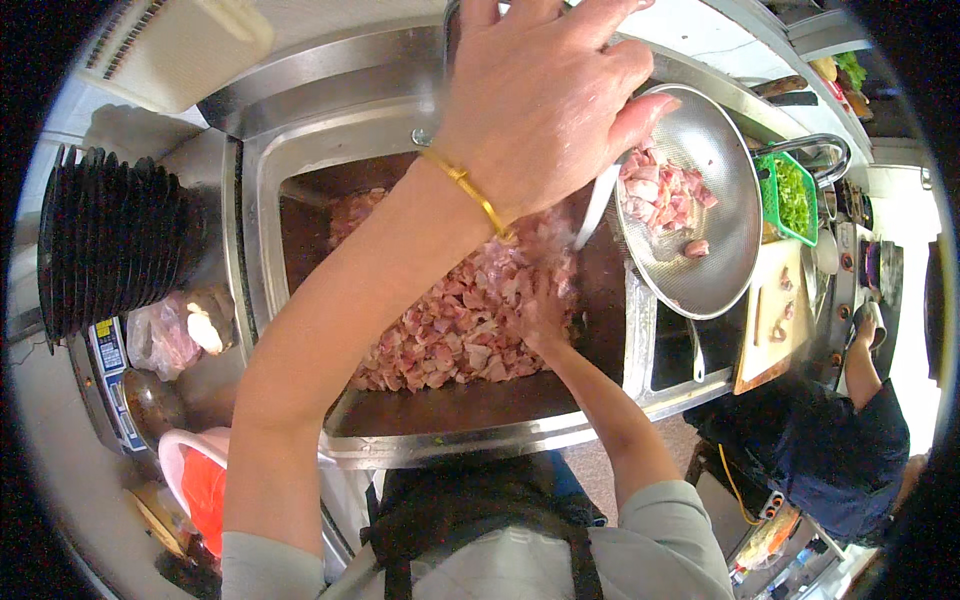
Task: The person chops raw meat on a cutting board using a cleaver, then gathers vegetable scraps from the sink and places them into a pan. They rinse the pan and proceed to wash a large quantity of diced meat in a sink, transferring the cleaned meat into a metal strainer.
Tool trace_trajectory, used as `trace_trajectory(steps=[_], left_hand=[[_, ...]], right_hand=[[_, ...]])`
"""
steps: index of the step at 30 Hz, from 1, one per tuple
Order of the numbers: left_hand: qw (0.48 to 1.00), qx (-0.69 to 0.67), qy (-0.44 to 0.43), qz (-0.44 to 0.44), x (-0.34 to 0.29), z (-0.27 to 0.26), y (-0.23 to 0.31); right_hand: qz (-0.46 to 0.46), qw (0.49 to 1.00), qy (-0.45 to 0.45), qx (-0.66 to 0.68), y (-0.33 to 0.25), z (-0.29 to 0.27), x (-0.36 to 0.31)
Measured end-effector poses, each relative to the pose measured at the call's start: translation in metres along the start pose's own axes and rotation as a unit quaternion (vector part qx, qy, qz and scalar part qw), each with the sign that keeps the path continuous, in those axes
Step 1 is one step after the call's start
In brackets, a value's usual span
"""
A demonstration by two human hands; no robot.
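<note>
Diced meat: a wet pink heap in the steel sink directly in front of the person.
Right hand: sunk into the heap's right side; its fingers are buried and blurred, so I cannot tell whether they spread or pinch.
Sink work: probably stirring or gathering loose pieces; the next move would call for fingers cupped beneath a handful.
Left hand: raised above the sink, thumb apart, other fingers reaching the top edge; whether they grip anything, I cannot tell.
Strainer: at the sink's right, holding a smaller batch of meat.
Wooden board: beyond the strainer, bearing small scraps.
Green basket: near the board, filled with leafy greens.
Co-worker: far right, in dark clothes.
</note>
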State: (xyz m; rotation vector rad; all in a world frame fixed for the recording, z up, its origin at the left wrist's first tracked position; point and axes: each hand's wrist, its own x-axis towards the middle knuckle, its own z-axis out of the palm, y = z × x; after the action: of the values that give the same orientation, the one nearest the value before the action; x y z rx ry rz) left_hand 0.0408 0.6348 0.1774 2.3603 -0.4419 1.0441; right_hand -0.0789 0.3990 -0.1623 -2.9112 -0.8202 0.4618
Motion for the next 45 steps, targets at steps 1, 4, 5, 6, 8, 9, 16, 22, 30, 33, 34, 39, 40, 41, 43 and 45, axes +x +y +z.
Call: trace_trajectory(steps=[1, 4, 5, 6, 8, 9, 16, 22, 30, 33, 34, 39, 40, 41, 43, 45], left_hand=[[1.0, 0.027, 0.003, 0.009, -0.004, -0.003, -0.001], [0.984, 0.161, 0.034, 0.073, -0.009, -0.012, -0.006], [0.981, 0.174, 0.042, 0.074, -0.015, -0.015, -0.007], [0.978, 0.187, 0.049, 0.075, -0.025, -0.015, -0.011], [0.996, 0.067, 0.058, -0.032, -0.071, -0.022, -0.013], [0.992, 0.061, 0.093, -0.063, -0.093, -0.028, -0.012], [0.713, 0.151, -0.313, -0.609, -0.346, -0.004, -0.01], [0.758, 0.235, -0.526, -0.306, -0.423, 0.063, -0.067], [0.717, 0.251, -0.369, -0.535, -0.455, 0.046, -0.068], [0.606, 0.167, -0.384, -0.676, -0.483, 0.021, -0.03], [0.567, 0.143, -0.39, -0.711, -0.495, 0.018, -0.022], [0.454, -0.093, -0.33, -0.823, -0.54, 0.027, -0.04], [0.461, -0.094, -0.328, -0.819, -0.542, 0.029, -0.043], [0.454, -0.125, -0.31, -0.826, -0.541, 0.031, -0.043], [0.442, -0.197, -0.273, -0.831, -0.532, 0.032, -0.04], [0.426, -0.283, -0.241, -0.825, -0.517, 0.037, -0.033]], right_hand=[[0.03, 0.998, 0.001, 0.053, 0.001, -0.016, 0.009], [0.191, 0.881, -0.285, 0.326, -0.002, -0.043, 0.042], [0.167, 0.915, -0.208, 0.304, -0.012, -0.036, 0.044], [0.17, 0.93, -0.154, 0.289, -0.026, -0.028, 0.045], [0.015, 0.989, 0.079, 0.128, -0.066, 0.003, 0.027], [-0.041, 0.991, 0.097, 0.077, -0.073, 0.014, 0.024], [0.128, 0.837, -0.165, 0.505, -0.048, 0.011, 0.058], [-0.065, 0.989, 0.036, 0.125, -0.099, 0.025, 0.1], [-0.034, 0.995, 0.062, 0.068, -0.017, 0.019, 0.037], [0.084, 0.956, -0.093, 0.265, 0.008, 0.019, 0.006], [0.131, 0.934, -0.124, 0.309, 0.012, 0.022, -0.003], [0.194, 0.653, -0.174, 0.711, 0.002, 0.063, -0.008], [0.164, 0.607, -0.192, 0.753, -0.003, 0.068, -0.004], [0.16, 0.534, -0.227, 0.799, -0.012, 0.072, -0.003], [0.277, 0.541, -0.36, 0.708, -0.032, 0.071, 0.002], [0.165, 0.558, -0.348, 0.735, -0.056, 0.06, 0.003]])
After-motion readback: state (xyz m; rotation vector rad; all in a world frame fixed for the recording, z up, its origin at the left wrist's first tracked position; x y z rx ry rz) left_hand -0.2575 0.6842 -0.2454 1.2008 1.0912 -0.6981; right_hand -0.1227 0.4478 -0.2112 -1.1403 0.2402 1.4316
